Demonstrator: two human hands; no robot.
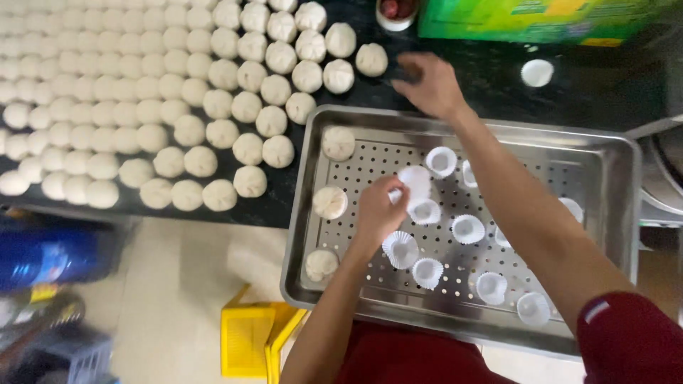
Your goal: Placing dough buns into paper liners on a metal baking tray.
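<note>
1. Head view, tray: a perforated steel tray [612, 153] lay on the dark bench [605, 92], its near edge overhanging toward the person. Three dough balls stood in a column along its left side: one at the far corner [339, 143], one at mid-length [330, 203], one near [321, 264].
2. Head view, paper cups: white fluted paper cups lay scattered over the tray's holes, among them one [441, 161] toward the far side, one [467, 229] at centre and one [533, 308] near the front rim. A lone cup [537, 72] sat on the bench beyond the tray.
3. Head view, left hand [378, 212]: over the tray's middle, its grip closed on a small stack of paper cups [415, 182] held just above the tray floor. Another cup [400, 249] lay just beside the wrist.
4. Head view, right hand [430, 87]: stretched past the tray's far rim over the bench, fingers loosely spread and holding nothing, near the closest dough ball [371, 60] of the bench rows.
5. Head view, bench stock: many dough balls in rows [142, 92] filled the bench left of the tray.
6. Head view, surroundings: a green carton [526, 18] and a small white cup with dark contents [395, 13] at the far edge; a yellow stool [249, 334] on the floor below; blue items [50, 256] at the left, too blurred to tell.
</note>
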